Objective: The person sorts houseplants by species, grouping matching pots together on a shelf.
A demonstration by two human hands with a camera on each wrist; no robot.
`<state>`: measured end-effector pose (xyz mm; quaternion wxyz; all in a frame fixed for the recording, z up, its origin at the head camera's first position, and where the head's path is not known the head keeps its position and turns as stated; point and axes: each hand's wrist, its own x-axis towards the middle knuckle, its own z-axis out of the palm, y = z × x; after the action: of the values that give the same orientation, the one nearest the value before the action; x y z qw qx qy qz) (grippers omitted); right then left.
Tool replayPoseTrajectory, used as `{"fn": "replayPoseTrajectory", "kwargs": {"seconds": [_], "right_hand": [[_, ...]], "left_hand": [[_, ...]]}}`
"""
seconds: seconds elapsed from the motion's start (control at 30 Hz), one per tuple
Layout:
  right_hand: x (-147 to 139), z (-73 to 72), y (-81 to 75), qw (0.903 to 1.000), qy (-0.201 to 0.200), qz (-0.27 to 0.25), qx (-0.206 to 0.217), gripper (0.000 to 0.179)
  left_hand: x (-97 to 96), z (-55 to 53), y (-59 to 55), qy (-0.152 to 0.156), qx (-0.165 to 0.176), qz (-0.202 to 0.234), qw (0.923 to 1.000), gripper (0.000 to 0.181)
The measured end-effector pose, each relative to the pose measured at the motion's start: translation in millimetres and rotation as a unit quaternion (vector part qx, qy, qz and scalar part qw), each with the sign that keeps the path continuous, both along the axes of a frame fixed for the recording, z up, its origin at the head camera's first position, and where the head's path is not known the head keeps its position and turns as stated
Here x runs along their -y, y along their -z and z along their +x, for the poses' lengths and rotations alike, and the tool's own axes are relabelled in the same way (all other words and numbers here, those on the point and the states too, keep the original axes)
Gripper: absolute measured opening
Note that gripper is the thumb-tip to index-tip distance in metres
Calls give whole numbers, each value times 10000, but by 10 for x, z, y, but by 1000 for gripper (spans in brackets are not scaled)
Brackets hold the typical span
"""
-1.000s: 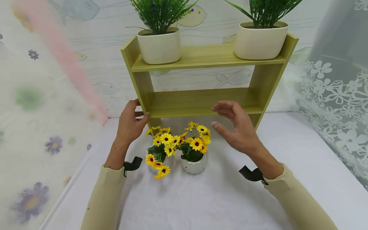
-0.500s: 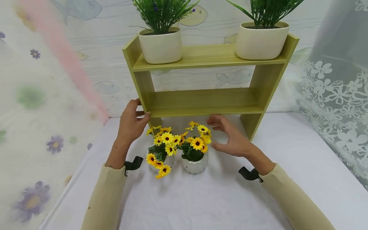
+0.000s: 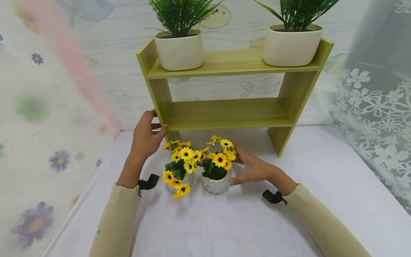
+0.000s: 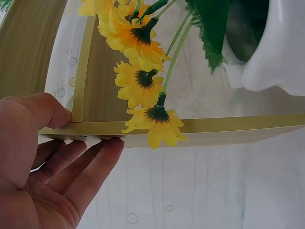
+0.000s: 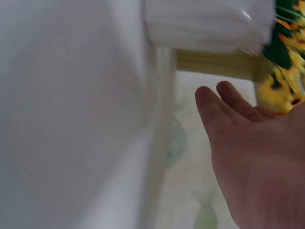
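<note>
Right hand (image 3: 252, 168) half-open, thumb and fingers parted, no firm hold visible; thumb at right edge of white scalloped flowerpot (image 3: 216, 186), on white cloth (image 3: 205, 228) below shelf. Left hand (image 3: 146, 137) pinches side of wooden shelf (image 3: 231, 114), steadying it. Best grip: low on pot wall, clear of yellow flowers (image 3: 219, 160), pot upright.

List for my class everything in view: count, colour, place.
Cloth: 1, white, underneath
Shelf: 1, yellow-green, on cloth
Planters: 2, cream, shelf top
Plants: 2, green, in planters
Small pots: 2, white, before shelf
Flower bunches: 2, yellow, in small pots
Printed backdrop: count unclear, pale, behind, left
Lace curtain: 1, white, right
Wrist devices: 2, black, on wrists
Sleeves: 2, beige, on forearms
Left hand: 1, gripping shelf's left upright
Right hand: 1, beside right small pot
</note>
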<state>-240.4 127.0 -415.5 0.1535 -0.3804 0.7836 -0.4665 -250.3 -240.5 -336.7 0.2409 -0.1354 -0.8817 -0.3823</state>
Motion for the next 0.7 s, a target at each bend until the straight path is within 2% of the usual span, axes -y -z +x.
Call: {"fn": "replayPoseTrajectory", "kwargs": {"seconds": [0.13,0.27,0.53,0.7], "right_hand": [[81,21,144,9993,-264,180,195,130],[136,45,222,9980,-424,346,314,119],[263,112,203,9972,-109,366,-645,95],[301,156,181,9967,154,417,-685,88]], "left_hand": [[-2,-3,14,21,18,14,10000,54],[2,-2,22,-11,23,0,10000,54],[-1,-4,14,-32,28,-15,10000,53],[4,-8,11,23,28,22,10000,54]]}}
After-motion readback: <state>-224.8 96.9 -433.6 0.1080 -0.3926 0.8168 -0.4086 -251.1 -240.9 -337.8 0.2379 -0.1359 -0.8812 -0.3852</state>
